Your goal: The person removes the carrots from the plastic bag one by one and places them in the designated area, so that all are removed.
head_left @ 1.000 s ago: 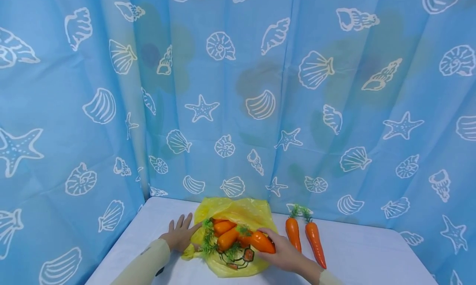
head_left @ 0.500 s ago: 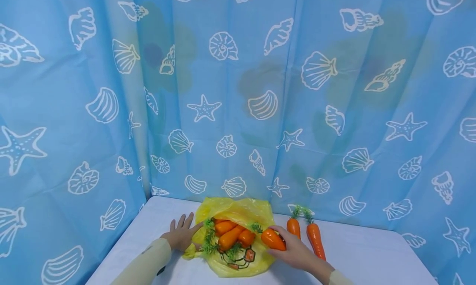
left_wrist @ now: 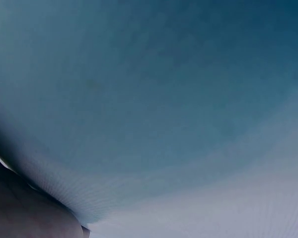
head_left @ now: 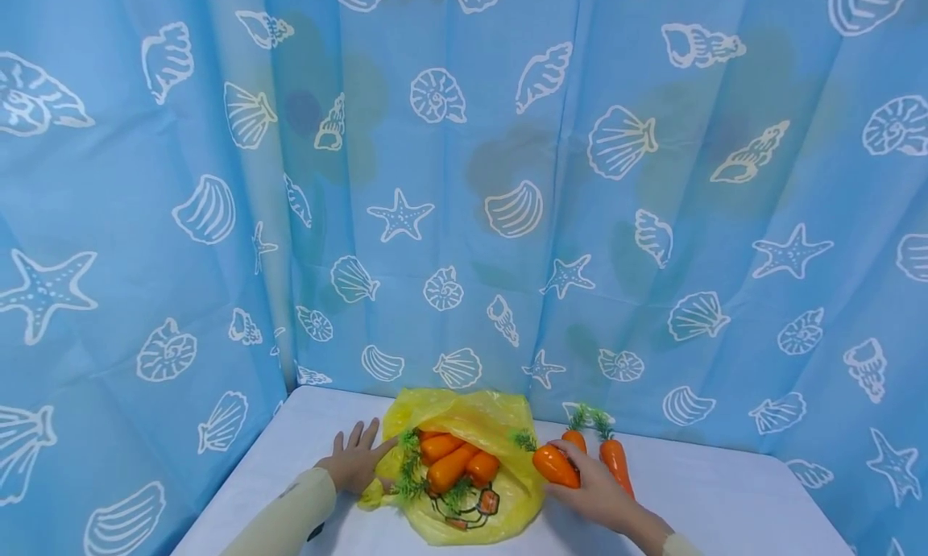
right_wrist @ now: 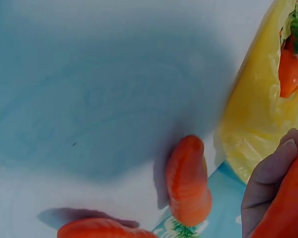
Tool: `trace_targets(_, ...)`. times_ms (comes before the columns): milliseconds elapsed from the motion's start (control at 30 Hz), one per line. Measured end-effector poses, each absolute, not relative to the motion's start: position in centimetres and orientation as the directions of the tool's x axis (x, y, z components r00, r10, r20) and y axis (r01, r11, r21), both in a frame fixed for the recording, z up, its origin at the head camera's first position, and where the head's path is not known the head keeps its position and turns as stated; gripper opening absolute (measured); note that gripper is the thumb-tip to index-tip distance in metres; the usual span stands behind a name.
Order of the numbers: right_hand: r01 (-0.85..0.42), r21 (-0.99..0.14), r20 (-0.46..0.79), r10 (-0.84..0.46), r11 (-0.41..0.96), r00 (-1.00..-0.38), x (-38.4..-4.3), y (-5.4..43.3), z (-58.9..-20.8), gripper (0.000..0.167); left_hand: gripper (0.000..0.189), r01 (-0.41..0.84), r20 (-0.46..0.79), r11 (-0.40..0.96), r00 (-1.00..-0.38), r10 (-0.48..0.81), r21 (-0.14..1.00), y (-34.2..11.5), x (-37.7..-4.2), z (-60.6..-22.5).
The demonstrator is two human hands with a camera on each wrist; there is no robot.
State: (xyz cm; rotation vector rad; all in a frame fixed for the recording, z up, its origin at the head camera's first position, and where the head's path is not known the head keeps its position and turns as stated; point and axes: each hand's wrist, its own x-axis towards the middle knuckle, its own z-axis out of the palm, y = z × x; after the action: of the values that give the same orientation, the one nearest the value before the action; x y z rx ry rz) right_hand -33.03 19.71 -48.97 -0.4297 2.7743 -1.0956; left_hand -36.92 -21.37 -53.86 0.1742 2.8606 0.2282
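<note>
A yellow plastic bag lies on the table with its mouth facing me, several orange carrots with green tops inside. My left hand rests spread at the bag's left edge, its index finger touching the plastic. In my right hand I grip a carrot just beyond the bag's right edge, its green top toward the bag. The right wrist view also shows this held carrot beside the bag. The left wrist view shows only a blurred surface and a bit of skin.
Two more carrots lie right of the bag: one partly hidden behind my right hand, another beside it. Behind the white table hangs a blue curtain with shell prints. A small dark object shows under my left sleeve.
My right hand has drawn the carrot out of the bag's mouth and moved right, toward the two carrots on the table. My left hand stays at the bag's left edge.
</note>
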Motion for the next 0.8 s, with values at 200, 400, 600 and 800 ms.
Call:
trace_targets(200,-0.197,-0.707,-0.010,-0.289,0.679,-0.957,-33.6,20.4,-49.1,0.067,0.078,0.128,-0.237,0.978,-0.957,0.165,0.164,-21.6,-36.7,-53.5)
trace_targets(400,-0.151,-0.722,-0.006,-0.224,0.676,-0.975,-33.6,20.9,-48.7,0.068,0.076,0.124,-0.239,0.981,-0.958,0.158,0.152,-21.5,-36.6,-53.4)
trace_targets(600,-0.138,-0.677,0.010,-0.178,0.723,-0.984,-33.9,21.6,-48.9,0.070,0.076,0.123,-0.226,0.984,-0.962,0.150,0.130,-21.4,-36.7,-53.7)
trace_targets(800,-0.126,-0.668,0.024,-0.148,0.734,-0.989,-34.1,22.3,-49.1,0.074,0.077,0.114,-0.234,0.983,-0.961,0.146,0.145,-21.4,-36.6,-53.8)
